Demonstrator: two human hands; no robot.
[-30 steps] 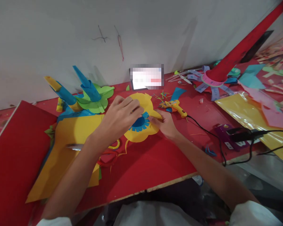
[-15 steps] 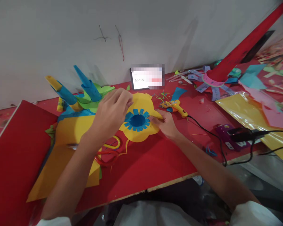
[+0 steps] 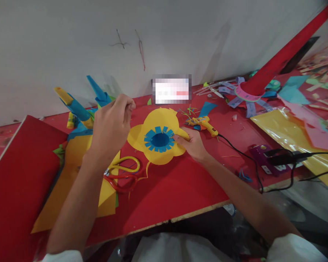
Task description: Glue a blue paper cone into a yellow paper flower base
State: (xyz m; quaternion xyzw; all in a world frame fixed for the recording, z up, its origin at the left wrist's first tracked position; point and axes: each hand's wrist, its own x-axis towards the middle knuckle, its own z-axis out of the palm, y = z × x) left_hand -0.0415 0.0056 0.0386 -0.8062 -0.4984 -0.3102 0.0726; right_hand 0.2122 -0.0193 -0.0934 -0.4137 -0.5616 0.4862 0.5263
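A yellow paper flower [image 3: 158, 153] lies on the red table [image 3: 180, 193], with a blue fringed cone base [image 3: 160, 139] stuck in its middle. My right hand [image 3: 192, 145] pinches the flower's right petal between thumb and fingers and keeps it on the table. Lifted above the table to the left of the flower, my left hand [image 3: 112, 125] has its fingertips pinched together; whether they hold anything is too small to see. Under that hand lie red and yellow scissors [image 3: 123, 174] on a large yellow sheet [image 3: 71, 174].
A yellow glue gun [image 3: 203, 123] with a black cord lies right of the flower. Finished flowers with blue cones [image 3: 76, 107] stand at the back left. A phone [image 3: 171, 89] leans on the wall. A red cone [image 3: 278, 62], coloured paper sheets and scraps fill the right.
My left hand has lifted off the blue cone base and drawn back to the left, uncovering the flower's middle and the scissors. My right hand has stayed on the petal.
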